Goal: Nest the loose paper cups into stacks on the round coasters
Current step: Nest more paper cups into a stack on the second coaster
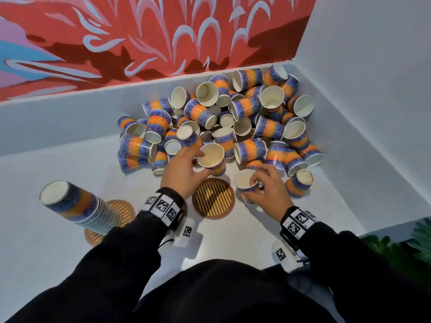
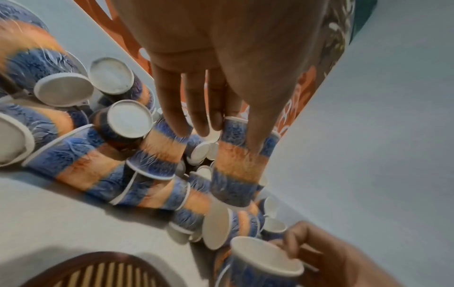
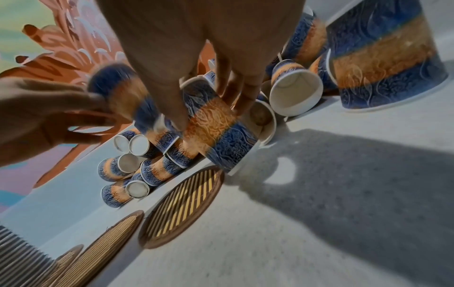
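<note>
A heap of loose blue-and-orange paper cups [image 1: 233, 122] fills the back right corner of the white surface. At the heap's near edge my left hand [image 1: 196, 163] grips one cup [image 1: 211, 157], mouth towards me; the left wrist view shows thumb and fingers [image 2: 196, 120] pinching its wall [image 2: 236, 170]. My right hand [image 1: 256, 180] holds a second cup [image 1: 245, 181] just right of a bare striped round coaster [image 1: 213, 198], seen gripped in the right wrist view [image 3: 216, 134]. A tall upside-down nested stack [image 1: 70, 203] stands on a coaster [image 1: 123, 209] at the left.
Another coaster [image 1: 93, 237] lies near the stack, partly under my left sleeve. One upside-down cup [image 1: 299, 184] stands alone right of my right hand. White walls [image 1: 349, 89] close in the back and right; a red mural rises behind.
</note>
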Tool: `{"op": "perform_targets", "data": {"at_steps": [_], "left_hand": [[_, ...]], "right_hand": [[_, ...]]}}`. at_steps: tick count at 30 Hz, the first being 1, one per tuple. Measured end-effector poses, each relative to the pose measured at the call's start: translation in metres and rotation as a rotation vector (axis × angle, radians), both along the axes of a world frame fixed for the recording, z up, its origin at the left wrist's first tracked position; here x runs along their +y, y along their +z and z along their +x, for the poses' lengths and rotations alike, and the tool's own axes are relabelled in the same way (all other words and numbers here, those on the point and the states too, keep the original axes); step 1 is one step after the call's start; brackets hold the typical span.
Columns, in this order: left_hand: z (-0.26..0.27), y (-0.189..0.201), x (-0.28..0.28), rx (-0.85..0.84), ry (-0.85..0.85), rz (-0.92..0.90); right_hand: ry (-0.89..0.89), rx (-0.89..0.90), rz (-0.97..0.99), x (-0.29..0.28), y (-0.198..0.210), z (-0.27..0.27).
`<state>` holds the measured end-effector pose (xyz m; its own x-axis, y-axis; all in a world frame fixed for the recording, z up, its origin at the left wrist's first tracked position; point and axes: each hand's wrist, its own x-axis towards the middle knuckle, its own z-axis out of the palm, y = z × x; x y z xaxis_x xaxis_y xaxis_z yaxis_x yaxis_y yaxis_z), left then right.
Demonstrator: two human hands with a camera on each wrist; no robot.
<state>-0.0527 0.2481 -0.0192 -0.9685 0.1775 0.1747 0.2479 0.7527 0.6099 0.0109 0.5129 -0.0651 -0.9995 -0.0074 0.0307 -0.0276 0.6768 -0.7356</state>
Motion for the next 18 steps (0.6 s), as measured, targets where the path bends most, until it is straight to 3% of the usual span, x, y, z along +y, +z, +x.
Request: {"op": "perform_targets", "data": {"at_steps": [5,10,13,18], "left_hand": [[0.024,0.025,-0.003,0.092,-0.051,0.122],[0.031,0.022,-0.004,0.040,-0.216,-0.118],[0.031,0.011,-0.003,-0.043,-0.320,-0.146],[0.038,-0.011,0.003,-0.228,-0.424,0.013]], "right_hand": [[0.039,0.022,-0.204,-0.013,-0.004,-0.003],[0.060,-0.002,-0.325,-0.026,-0.005,-0.004],[0.131,0.021,-0.339,-0.032,-0.005,-0.002],[0.237,-0.073,-0.411,-0.040,-0.002,0.001]]}}
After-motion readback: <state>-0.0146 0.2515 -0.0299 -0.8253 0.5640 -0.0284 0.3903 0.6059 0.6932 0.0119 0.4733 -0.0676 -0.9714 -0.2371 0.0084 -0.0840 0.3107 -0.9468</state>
